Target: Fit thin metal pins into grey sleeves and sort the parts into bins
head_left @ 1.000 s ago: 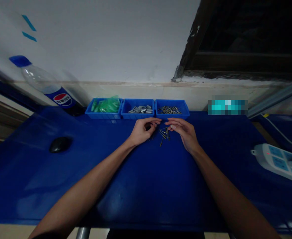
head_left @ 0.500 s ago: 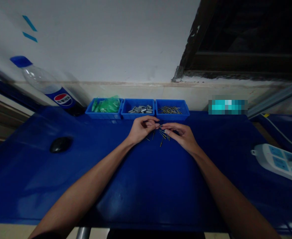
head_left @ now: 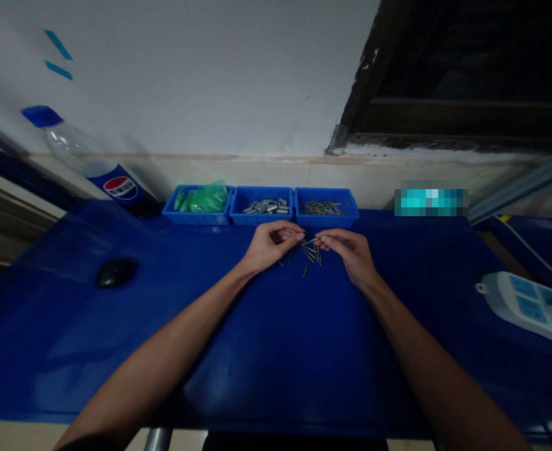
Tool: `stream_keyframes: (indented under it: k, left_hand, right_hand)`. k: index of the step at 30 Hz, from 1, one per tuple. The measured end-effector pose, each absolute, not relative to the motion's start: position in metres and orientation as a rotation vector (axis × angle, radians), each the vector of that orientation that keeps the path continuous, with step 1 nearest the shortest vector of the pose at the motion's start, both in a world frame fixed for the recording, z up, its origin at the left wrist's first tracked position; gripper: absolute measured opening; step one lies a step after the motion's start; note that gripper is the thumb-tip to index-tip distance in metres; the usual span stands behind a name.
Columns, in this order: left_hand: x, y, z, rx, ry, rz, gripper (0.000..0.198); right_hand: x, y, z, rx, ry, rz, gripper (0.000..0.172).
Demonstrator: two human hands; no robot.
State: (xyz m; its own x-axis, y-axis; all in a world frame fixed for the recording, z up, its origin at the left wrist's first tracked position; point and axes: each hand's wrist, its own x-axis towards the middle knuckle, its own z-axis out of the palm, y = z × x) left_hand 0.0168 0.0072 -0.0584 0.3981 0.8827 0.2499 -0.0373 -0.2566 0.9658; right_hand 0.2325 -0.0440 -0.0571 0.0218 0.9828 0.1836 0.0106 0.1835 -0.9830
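Note:
My right hand [head_left: 348, 250] pinches a thin metal pin [head_left: 309, 242] between thumb and fingertips, and the pin points left toward my other hand. Thumb and index finger of my left hand [head_left: 274, 244] are pressed together just left of that pin; anything between them is too small to make out. Below both hands, several thin pins with gold-coloured parts [head_left: 305, 270] lie loose on the blue table surface [head_left: 276, 351]. Straight behind is a blue bin of similar pins [head_left: 326, 220], with a bin of short silver metal pieces [head_left: 260, 219] on its left.
A third blue bin [head_left: 195, 218] holds green plastic bags [head_left: 207, 198]. Farther left stand a cola bottle [head_left: 120, 185] and a black computer mouse [head_left: 115, 273]. A white power strip [head_left: 529, 304] lies at the right. The wall [head_left: 219, 81] rises behind the bins.
My hands have moved slightly apart, the right one shifting right with the pin, so the pin now shows between them. The bins and other objects have stayed put.

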Motion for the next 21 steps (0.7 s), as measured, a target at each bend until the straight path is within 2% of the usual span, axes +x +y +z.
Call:
stream_keyframes:
  k: [3, 8, 14, 17, 21]
  left_hand:
    - [0.017, 0.007, -0.059, 1.720, 0.913, 1.126, 0.023]
    - [0.018, 0.000, -0.056, 2.156, 0.989, 1.087, 0.018]
    - [0.019, -0.009, -0.048, 2.405, 0.772, 0.835, 0.035]
    - [0.024, -0.009, -0.046, 2.479, 0.675, 0.708, 0.036]
    - [0.035, -0.006, -0.047, 2.490, 0.628, 0.720, 0.032]
  right_hand:
    - [0.235, -0.044, -0.055, -1.024, -1.211, 1.055, 0.019]
    - [0.237, -0.046, -0.053, -0.966, -1.244, 1.109, 0.045]
    - [0.236, -0.045, -0.054, -0.997, -1.222, 1.090, 0.038]
    - [0.236, -0.045, -0.054, -0.993, -1.184, 1.096, 0.035]
    - [0.238, -0.044, -0.055, -0.955, -1.155, 1.108, 0.034]
